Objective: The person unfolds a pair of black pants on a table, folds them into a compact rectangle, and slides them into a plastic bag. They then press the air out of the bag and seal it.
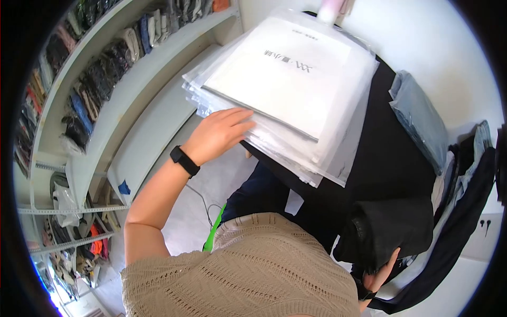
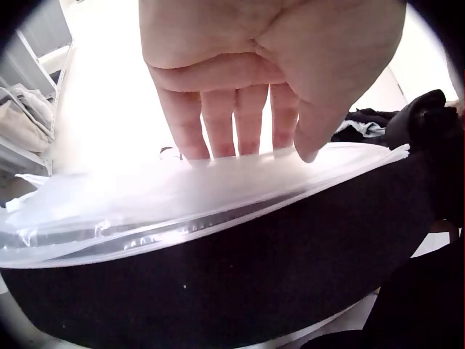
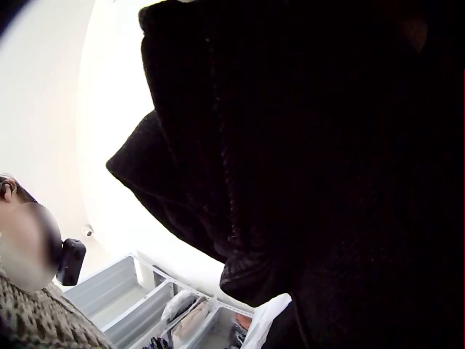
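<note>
My left hand (image 1: 224, 132) is at the near left edge of a stack of clear zip bags (image 1: 274, 132) with white printed panels. Its fingers reach down, nearly straight, onto the top bag; in the left wrist view the fingertips meet the pale plastic (image 2: 240, 174). Low on the right, my right hand (image 1: 381, 273) grips a folded black garment (image 1: 391, 227) from its near side, most of the fingers hidden beneath. That dark cloth (image 3: 218, 145) with a stitched seam fills much of the right wrist view.
The bags lie on a black-covered table (image 1: 383, 142). A bagged blue garment (image 1: 420, 119) lies at its right edge, with hanging clothes (image 1: 467, 174) beyond. Shelves (image 1: 132, 74) packed with bagged clothes line the left. A cable (image 1: 203, 198) runs over the floor.
</note>
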`<state>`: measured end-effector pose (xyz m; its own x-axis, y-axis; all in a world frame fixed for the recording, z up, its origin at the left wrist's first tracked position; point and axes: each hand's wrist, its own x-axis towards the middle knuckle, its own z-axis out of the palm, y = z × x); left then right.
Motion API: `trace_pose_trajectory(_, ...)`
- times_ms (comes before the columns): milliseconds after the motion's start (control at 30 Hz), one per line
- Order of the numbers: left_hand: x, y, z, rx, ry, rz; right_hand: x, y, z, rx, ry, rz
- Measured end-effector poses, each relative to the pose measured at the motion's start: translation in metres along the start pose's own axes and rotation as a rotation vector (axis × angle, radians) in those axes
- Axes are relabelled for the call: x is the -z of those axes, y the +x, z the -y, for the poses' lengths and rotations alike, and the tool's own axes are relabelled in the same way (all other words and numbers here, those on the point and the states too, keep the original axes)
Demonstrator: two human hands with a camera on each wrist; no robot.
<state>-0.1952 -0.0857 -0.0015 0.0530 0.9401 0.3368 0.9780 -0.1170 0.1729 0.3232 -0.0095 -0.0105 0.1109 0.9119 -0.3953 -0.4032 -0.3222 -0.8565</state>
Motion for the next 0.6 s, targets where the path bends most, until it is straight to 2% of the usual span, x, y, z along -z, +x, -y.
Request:
trace_pose_trajectory(67,0.003,0.004,0.002,-0.039,-0.001,-0.06,0.001,0.0,-0.001,-0.033,0.039,0.008)
trace_pose_trajectory(133,0.002,0.007,0.003,0.004,-0.03,-0.112,0.001,-0.001,-0.002,-0.045,0.067,0.033)
trace_pose_trajectory(167,0.0,0.013,0.001,-0.006,0.011,-0.221,0.001,-0.001,-0.002,-0.061,0.082,0.07)
trace_pose_trajectory(200,-0.001,0.018,-0.003,-0.018,0.009,-0.218,0.0,-0.002,-0.002,-0.058,0.089,0.061)
trace_pose_trajectory(267,0.007,0.032,-0.013,0.114,-0.07,-0.313,-0.005,-0.004,-0.001,-0.025,0.083,0.078)
trace_pose_trajectory(300,0.01,0.039,-0.02,0.102,-0.068,-0.313,-0.007,-0.005,-0.001,-0.02,0.093,0.074)
trace_pose_trajectory(367,0.015,0.052,-0.036,0.232,-0.234,-0.303,-0.01,-0.007,0.001,-0.04,0.093,0.053)
trace_pose_trajectory(500,0.008,0.074,-0.067,0.157,-0.336,-0.26,-0.006,-0.004,-0.004,0.01,0.118,0.083)
trace_pose_trajectory(533,0.009,0.078,-0.08,0.205,-0.4,-0.181,-0.002,-0.001,-0.006,0.013,0.104,0.121)
trace_pose_trajectory(600,-0.002,0.082,-0.089,0.005,-0.258,-0.157,0.003,0.001,-0.007,0.03,0.1,0.151)
